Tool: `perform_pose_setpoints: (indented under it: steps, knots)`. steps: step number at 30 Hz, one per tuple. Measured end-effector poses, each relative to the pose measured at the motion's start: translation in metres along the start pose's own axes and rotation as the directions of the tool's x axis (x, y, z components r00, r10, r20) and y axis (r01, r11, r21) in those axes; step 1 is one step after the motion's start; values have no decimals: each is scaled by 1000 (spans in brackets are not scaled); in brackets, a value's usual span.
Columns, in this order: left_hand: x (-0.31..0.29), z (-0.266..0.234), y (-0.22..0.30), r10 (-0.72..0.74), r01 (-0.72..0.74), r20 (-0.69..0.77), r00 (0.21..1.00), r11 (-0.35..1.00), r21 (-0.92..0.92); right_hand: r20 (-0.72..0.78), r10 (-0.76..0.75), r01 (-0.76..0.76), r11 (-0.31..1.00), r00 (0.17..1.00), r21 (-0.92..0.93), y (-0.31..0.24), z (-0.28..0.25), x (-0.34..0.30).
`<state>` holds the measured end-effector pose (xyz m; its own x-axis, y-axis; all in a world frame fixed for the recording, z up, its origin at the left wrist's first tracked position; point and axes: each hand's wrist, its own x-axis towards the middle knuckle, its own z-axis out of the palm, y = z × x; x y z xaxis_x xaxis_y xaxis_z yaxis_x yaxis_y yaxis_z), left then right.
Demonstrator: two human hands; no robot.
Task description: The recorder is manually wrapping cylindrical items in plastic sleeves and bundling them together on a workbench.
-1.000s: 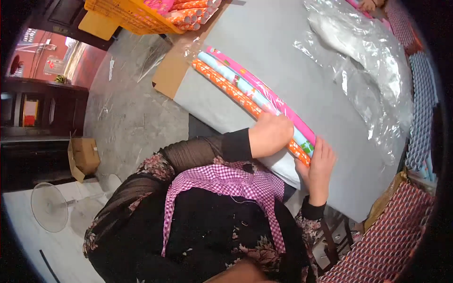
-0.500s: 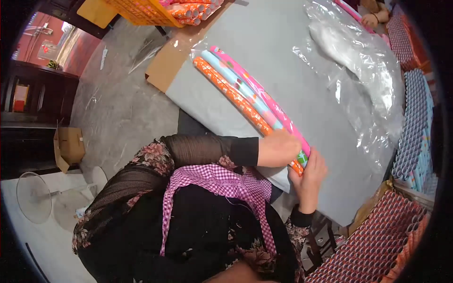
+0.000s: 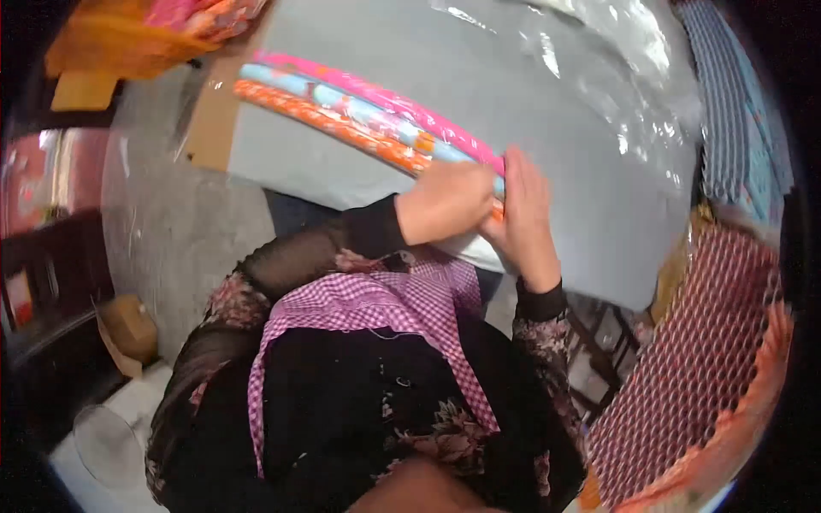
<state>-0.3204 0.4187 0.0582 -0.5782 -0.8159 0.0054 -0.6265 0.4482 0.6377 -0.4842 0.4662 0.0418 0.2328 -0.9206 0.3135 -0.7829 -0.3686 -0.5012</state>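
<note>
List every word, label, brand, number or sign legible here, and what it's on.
No readable text in view.
Orange roll, light-blue roll and pink roll: printed patterns, with no lettering I can make out.
Red-and-white patch at the far left: too small and blurred to tell whether it carries writing.

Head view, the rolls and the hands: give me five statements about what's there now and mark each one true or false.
1. The orange roll lies nearest the checked apron. True.
2. The middle roll is pink. False: the light blue roll lies between the orange roll and the pink roll.
3. The right hand is at the rolls' right-hand ends. True.
4. The left hand is far from the right hand. False: they are close together.
5. Clear plastic lies on the grey table. True.
</note>
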Motion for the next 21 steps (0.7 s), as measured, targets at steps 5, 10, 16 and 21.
perform_pose_setpoints:
  steps: [5, 10, 16, 21]
  knots:
    - [-3, -6, 3, 83, -83, -81, 993, 997, -6, -11, 279, -269, 937, 960, 223, 16, -21, -45]
    - [-6, -3, 6, 84, -84, -29, 996, 996, 0, 311, 466, -401, 106, 828, 910, 0, -25, -67]
    - [-11, -2, 6, 153, -153, -32, 988, 988, -4, 373, 353, -401, 8, 858, 916, -11, -27, -55]
    - [-11, 3, 6, 227, -223, -83, 970, 974, 48, 433, 388, -452, -46, 813, 891, -17, -25, -45]
